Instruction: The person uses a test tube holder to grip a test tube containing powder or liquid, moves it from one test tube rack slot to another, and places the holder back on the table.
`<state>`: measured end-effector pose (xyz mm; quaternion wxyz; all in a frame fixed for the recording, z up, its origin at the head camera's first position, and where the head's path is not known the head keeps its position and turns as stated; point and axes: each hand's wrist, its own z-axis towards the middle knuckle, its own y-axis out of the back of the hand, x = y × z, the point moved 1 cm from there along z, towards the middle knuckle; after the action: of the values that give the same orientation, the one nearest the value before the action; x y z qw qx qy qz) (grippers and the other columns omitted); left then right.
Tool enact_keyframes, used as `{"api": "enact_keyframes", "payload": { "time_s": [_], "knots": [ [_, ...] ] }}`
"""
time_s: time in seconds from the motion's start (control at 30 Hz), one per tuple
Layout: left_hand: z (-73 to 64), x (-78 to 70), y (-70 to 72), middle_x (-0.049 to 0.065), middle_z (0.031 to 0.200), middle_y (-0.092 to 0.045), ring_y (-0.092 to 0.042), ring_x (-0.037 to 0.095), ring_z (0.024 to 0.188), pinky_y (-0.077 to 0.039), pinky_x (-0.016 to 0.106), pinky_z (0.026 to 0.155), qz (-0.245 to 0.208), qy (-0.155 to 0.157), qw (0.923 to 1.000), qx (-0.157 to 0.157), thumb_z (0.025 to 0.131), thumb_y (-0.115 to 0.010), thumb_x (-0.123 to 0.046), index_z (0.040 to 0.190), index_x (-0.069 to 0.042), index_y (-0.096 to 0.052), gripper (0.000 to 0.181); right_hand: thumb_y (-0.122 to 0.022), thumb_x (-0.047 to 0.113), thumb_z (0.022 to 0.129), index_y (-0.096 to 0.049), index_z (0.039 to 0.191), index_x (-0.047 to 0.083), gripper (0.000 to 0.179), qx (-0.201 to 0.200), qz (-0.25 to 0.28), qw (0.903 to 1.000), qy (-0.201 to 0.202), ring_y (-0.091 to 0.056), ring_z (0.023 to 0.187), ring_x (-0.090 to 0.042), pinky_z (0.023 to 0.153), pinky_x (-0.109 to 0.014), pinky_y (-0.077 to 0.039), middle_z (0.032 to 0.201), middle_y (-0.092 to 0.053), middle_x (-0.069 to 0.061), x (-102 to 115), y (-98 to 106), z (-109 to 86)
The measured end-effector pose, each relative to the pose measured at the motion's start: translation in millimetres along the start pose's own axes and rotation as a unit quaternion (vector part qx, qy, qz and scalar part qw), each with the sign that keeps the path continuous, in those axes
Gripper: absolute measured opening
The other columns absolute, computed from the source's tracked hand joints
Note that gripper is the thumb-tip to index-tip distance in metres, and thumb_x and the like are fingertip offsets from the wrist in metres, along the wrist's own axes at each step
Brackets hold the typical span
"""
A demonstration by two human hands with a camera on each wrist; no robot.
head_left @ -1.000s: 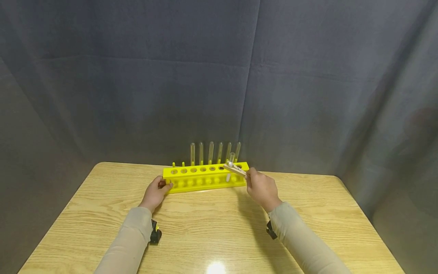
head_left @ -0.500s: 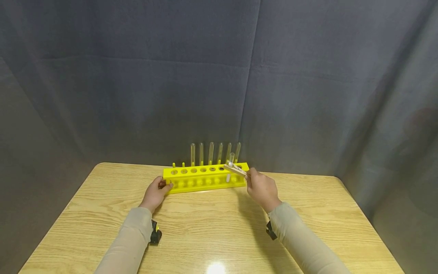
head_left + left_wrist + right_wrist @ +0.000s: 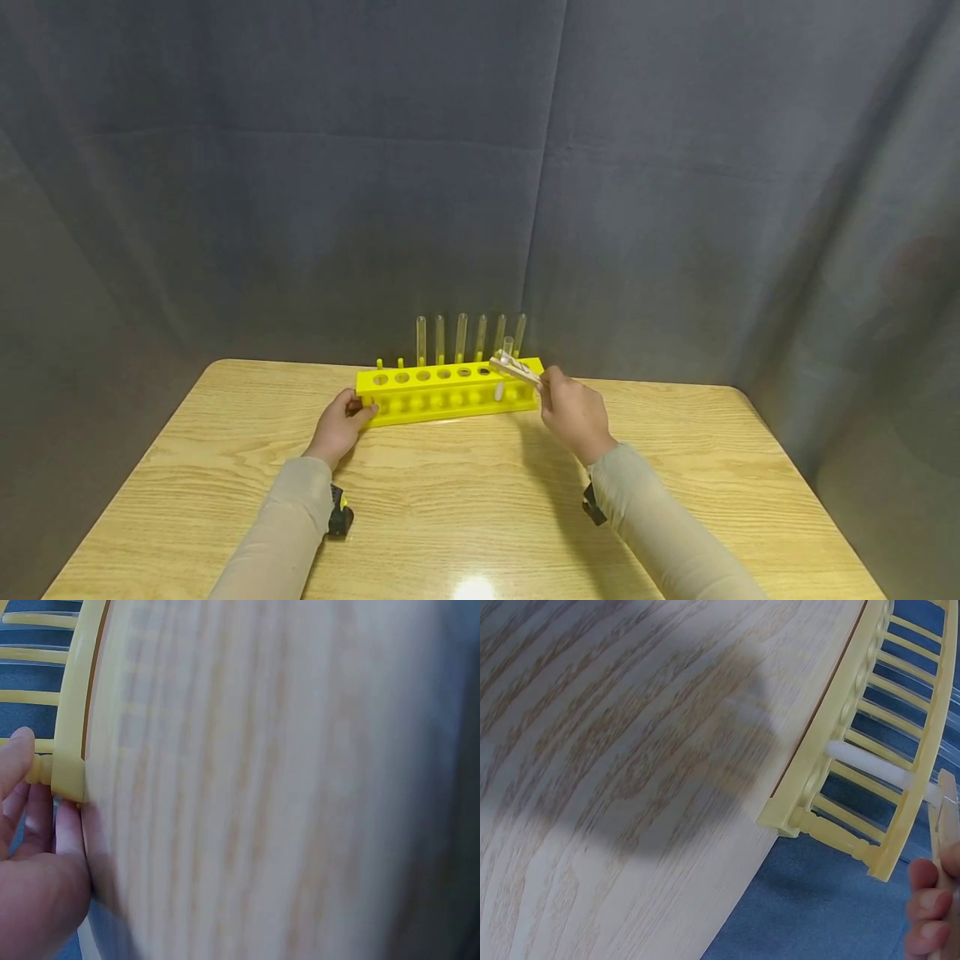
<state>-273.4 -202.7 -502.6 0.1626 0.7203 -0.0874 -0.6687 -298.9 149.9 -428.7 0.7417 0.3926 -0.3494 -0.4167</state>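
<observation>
Dark curtain point(image 3: 337, 208) behind wood-grain surface point(image 3: 450, 492). Head: left hand point(image 3: 337, 427) grips left end of yellow rack point(image 3: 420, 381), right hand point(image 3: 577, 413) pinches wooden clip point(image 3: 522, 374) on partly white tube point(image 3: 499, 391). Left wrist: hand wraps end post point(image 3: 39, 771). Right wrist: tube through rack's top — clip near upper end.

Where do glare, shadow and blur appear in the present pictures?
Head view: white glare on the near table, soft shadow left of the right sleeve; left wrist view: table blurred, worst toward the right, yellow rack sharper; right wrist view: broad dark shadow on the table.
</observation>
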Motion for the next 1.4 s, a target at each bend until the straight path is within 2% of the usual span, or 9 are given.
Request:
{"api": "enact_keyframes", "payload": {
  "time_s": [0.27, 0.83, 1.1, 1.4],
  "knots": [
    [-1.2, -1.1, 1.7, 0.027, 0.133, -0.055, -0.049, 0.042, 0.127, -0.036, 0.056, 0.11, 0.005, 0.004, 1.0, -0.001, 0.105, -0.056, -0.015, 0.123, 0.003, -0.052, 0.025, -0.064, 0.012, 0.1, -0.061, 0.099, 0.005, 0.007, -0.008, 0.008, 0.9999, 0.004, -0.043, 0.046, -0.013, 0.041, -0.031, -0.037, 0.067, -0.059, -0.001, 0.6, 0.8, 0.1],
    [0.2, 0.8, 1.5, 0.025, 0.131, -0.055, -0.05, 0.04, 0.124, -0.038, 0.055, 0.109, 0.009, 0.004, 1.0, -0.001, 0.106, -0.057, -0.018, 0.121, 0.002, -0.052, 0.026, -0.064, 0.01, 0.1, -0.063, 0.101, 0.003, 0.007, -0.04, 0.011, 0.9989, 0.023, -0.041, 0.044, -0.011, 0.039, -0.029, -0.036, 0.071, -0.062, -0.004, 2.7, 2.5, 0.5],
    [0.5, 1.7, 1.0, 0.025, 0.133, -0.054, -0.049, 0.041, 0.127, -0.035, 0.055, 0.111, 0.008, 0.009, 0.9999, -0.002, 0.105, -0.057, -0.018, 0.124, 0.002, -0.052, 0.028, -0.065, 0.012, 0.099, -0.063, 0.101, 0.003, 0.009, -0.051, 0.011, 0.9985, 0.015, -0.048, 0.047, -0.014, 0.041, -0.034, -0.041, 0.073, -0.065, -0.005, 1.6, 3.5, 1.7],
    [0.4, 2.2, 1.6, 0.025, 0.132, -0.055, -0.049, 0.04, 0.126, -0.036, 0.055, 0.111, 0.008, 0.006, 1.0, 0.0, 0.105, -0.057, -0.018, 0.122, 0.002, -0.051, 0.026, -0.065, 0.011, 0.099, -0.063, 0.102, 0.004, 0.008, -0.057, 0.018, 0.9981, 0.016, -0.048, 0.047, -0.015, 0.041, -0.034, -0.04, 0.074, -0.067, -0.007, 2.2, 8.3, 3.0]
  ]
}}
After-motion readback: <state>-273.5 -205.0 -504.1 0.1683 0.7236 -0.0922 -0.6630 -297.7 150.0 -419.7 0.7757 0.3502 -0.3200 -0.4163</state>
